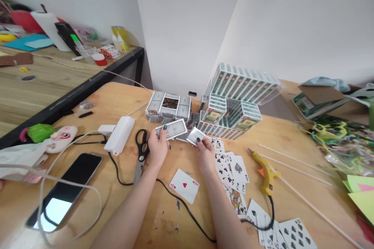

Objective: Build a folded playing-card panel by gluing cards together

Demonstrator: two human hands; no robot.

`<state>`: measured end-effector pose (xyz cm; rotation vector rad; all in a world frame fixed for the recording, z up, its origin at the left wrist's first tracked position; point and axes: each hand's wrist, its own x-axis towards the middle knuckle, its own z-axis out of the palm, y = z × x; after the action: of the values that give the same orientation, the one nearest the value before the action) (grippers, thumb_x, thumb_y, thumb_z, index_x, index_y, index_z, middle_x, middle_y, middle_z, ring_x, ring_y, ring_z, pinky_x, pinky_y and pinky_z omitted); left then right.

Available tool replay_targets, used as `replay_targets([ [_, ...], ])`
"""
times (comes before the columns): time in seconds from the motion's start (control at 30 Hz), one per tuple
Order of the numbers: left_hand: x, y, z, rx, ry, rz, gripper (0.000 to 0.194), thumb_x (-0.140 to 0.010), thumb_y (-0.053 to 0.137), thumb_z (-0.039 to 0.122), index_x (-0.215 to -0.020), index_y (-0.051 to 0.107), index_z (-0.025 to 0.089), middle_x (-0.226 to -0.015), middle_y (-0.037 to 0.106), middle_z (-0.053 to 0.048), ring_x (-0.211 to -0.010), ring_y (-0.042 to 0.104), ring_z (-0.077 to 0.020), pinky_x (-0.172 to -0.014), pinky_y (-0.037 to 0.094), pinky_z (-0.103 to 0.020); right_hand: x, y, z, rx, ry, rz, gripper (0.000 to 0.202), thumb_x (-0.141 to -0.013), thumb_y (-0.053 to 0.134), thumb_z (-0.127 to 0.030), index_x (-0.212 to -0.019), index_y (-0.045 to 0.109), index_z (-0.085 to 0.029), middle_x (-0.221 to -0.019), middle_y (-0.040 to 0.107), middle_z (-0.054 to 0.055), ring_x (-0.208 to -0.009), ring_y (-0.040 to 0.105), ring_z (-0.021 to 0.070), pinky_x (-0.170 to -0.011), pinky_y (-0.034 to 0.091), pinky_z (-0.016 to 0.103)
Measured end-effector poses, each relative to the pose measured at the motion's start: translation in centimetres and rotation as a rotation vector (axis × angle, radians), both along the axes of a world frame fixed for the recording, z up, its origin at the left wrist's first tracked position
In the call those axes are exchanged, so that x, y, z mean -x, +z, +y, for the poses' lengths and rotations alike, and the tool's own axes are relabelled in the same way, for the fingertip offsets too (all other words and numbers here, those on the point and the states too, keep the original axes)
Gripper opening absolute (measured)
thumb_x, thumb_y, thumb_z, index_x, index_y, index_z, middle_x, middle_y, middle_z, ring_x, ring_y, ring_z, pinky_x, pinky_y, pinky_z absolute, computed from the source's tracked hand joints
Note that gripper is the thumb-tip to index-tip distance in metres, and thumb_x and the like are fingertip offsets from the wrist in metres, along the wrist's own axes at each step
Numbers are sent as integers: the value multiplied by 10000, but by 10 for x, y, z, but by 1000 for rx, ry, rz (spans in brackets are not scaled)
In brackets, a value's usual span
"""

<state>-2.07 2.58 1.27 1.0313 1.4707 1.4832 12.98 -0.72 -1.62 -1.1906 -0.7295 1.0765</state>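
Note:
My left hand (157, 149) pinches a grey-backed playing card (175, 129) with its thumb on top. In my right hand (207, 155) is a second, shorter-looking card (194, 137), tilted and shiny. The two cards are close together over the table. Just beyond them stands a box-like build covered with grey-backed cards (157, 103), with a dark opening on top. An ace of hearts (184, 185) lies face up between my forearms. Loose face-up cards (238, 168) spread beside my right hand. Black-handled scissors (142, 146) lie by my left hand, partly hidden by the forearm.
Stacked card boxes (244, 81) rise at the back. A yellow glue gun (267, 173) lies right, with thin white sticks (295, 165) and its black cord crossing the table. Left are a white power adapter (120, 134), a phone (70, 186) and looping cables.

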Motion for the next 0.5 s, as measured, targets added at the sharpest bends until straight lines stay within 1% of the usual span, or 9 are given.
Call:
replay_targets([
  [0.1,1,1,1,-2,-2,-2,242,-830,523,423,-759,456,202,-579,506,60,-319,411,-67,-306,329,-201,0,0,0,20,1,9,291,-696,646,-435,-849,593,-194,-869,647,34,-715,570,174,-660,485,316],
  [0.27,-3,1,-2,21,-81,12,213,-828,530,399,-765,483,202,-531,486,65,-321,412,-77,-315,311,-202,0,-2,0,22,3,-17,296,-705,638,-442,-865,594,-196,-879,644,37,-713,564,171,-663,490,316],
  [0.43,-2,-7,0,26,-172,55,201,-813,534,393,-790,522,194,-543,508,53,-340,397,-81,-343,310,-205,-1,-2,1,6,-10,5,323,-712,642,-450,-895,593,-188,-865,632,42,-724,564,175,-632,501,308],
  [0.5,0,-11,2,6,-199,103,205,-802,541,394,-772,533,191,-556,525,40,-382,423,-90,-374,329,-205,0,-3,2,-7,-11,-26,314,-733,623,-457,-895,581,-192,-850,629,36,-720,570,175,-619,508,306],
])
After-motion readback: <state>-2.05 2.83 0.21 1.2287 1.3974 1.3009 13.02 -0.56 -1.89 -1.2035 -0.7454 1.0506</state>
